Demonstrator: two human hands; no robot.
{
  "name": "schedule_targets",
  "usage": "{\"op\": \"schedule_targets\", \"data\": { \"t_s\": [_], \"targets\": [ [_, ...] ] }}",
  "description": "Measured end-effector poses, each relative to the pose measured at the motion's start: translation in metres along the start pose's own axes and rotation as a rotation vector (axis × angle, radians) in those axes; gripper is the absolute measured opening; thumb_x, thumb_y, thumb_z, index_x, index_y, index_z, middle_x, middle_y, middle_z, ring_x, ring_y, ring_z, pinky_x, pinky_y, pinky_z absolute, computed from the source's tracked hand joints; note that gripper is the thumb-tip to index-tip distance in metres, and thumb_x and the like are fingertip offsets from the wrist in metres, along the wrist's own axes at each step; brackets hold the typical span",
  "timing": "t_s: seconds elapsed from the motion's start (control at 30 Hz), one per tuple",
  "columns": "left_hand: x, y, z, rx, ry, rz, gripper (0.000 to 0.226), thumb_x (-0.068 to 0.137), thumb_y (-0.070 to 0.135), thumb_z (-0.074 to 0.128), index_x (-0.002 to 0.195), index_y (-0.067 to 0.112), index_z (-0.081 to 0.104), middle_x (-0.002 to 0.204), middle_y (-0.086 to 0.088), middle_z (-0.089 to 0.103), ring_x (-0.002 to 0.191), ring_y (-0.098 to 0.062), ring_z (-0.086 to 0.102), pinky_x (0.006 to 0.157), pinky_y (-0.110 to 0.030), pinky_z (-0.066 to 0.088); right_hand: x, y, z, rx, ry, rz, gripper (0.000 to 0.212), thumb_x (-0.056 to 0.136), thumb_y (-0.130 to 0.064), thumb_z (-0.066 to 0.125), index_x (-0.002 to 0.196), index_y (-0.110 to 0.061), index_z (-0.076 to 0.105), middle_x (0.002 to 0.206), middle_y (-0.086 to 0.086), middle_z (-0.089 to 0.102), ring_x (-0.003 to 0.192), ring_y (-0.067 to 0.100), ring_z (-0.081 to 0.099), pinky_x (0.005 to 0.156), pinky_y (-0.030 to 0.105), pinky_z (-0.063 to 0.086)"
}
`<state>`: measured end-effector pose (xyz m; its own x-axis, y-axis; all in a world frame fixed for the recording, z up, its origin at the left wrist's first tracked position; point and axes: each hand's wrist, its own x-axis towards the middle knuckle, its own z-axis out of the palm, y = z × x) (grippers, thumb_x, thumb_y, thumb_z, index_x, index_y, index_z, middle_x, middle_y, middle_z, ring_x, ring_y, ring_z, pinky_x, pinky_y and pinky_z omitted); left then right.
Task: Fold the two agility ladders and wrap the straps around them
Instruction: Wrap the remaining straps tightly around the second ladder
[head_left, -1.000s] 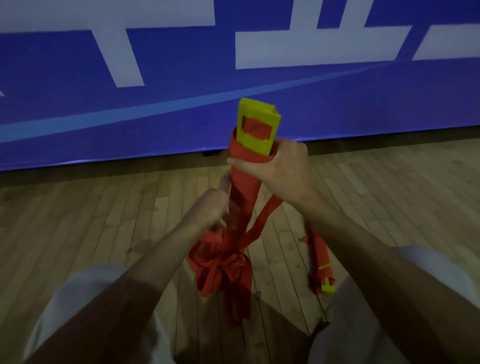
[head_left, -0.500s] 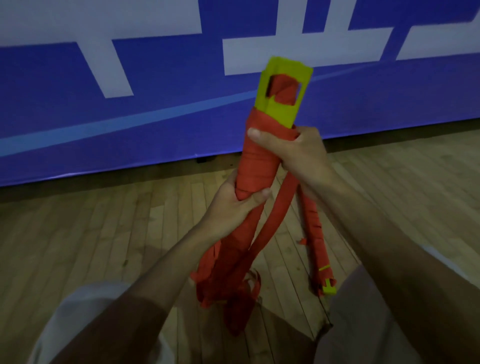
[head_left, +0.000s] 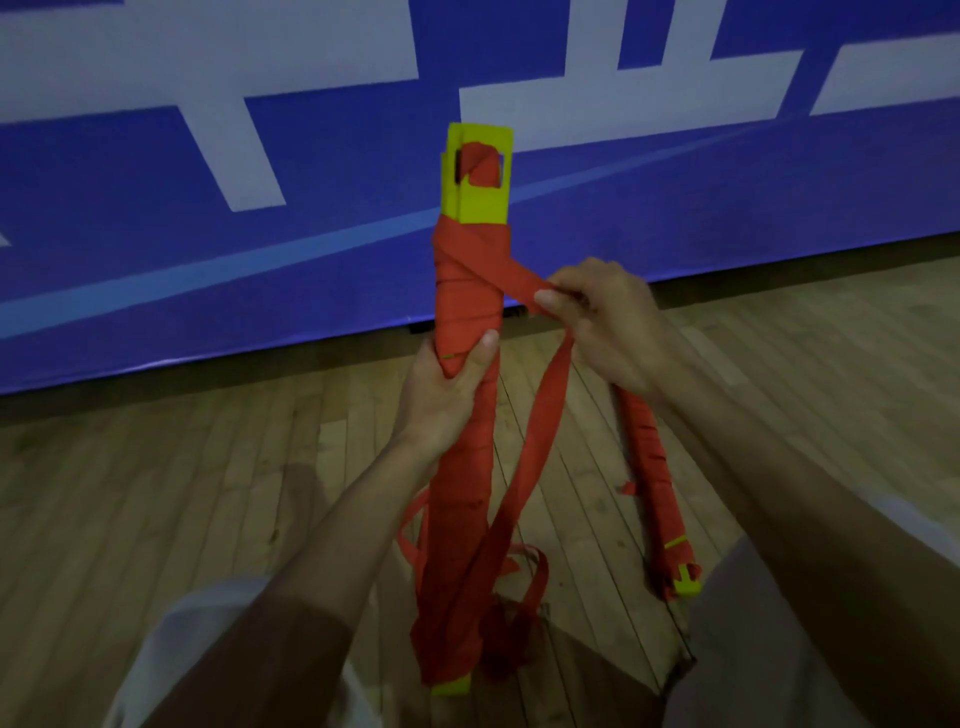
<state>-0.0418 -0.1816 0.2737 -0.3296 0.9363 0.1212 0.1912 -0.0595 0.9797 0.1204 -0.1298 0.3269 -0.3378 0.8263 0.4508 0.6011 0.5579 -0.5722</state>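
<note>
A folded agility ladder (head_left: 470, 291), a stack of yellow rungs wound in red strap, stands upright in front of me. My left hand (head_left: 441, 392) grips the bundle around its middle, thumb across the front. My right hand (head_left: 605, 322) pinches the loose red strap (head_left: 540, 421) just right of the bundle; the strap runs taut from the upper wraps to my fingers, then hangs down to the floor. The second ladder (head_left: 657, 493), bundled in red strap with a yellow end, lies on the floor to the right, partly hidden by my right forearm.
The wooden floor (head_left: 156, 493) stretches around me. A blue banner with white markings (head_left: 208, 208) runs along the wall close behind the bundle. My knees in light fabric (head_left: 197, 639) frame the bottom corners. Loose strap loops (head_left: 524, 577) lie at the bundle's foot.
My right hand left the top of the bundle and now pulls the strap out to the right. My left hand holds the bundle's middle, and it stands more upright.
</note>
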Motion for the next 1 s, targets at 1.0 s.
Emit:
{"op": "schedule_targets", "data": {
  "t_s": [1.0],
  "targets": [
    [0.006, 0.025, -0.003, -0.186, 0.456, 0.334, 0.016, 0.091, 0.021, 0.041, 0.088, 0.035, 0.047, 0.080, 0.014, 0.052, 0.064, 0.018, 0.052, 0.066, -0.003, 0.038, -0.024, -0.032, -0.003, 1.154, -1.082, 0.056, 0.015, 0.097, -0.007, 0.039, 0.095, -0.006, 0.054, 0.082, 0.009, 0.063, 0.071, 0.021, 0.065, 0.080, 0.047, 0.053]
  ]
}}
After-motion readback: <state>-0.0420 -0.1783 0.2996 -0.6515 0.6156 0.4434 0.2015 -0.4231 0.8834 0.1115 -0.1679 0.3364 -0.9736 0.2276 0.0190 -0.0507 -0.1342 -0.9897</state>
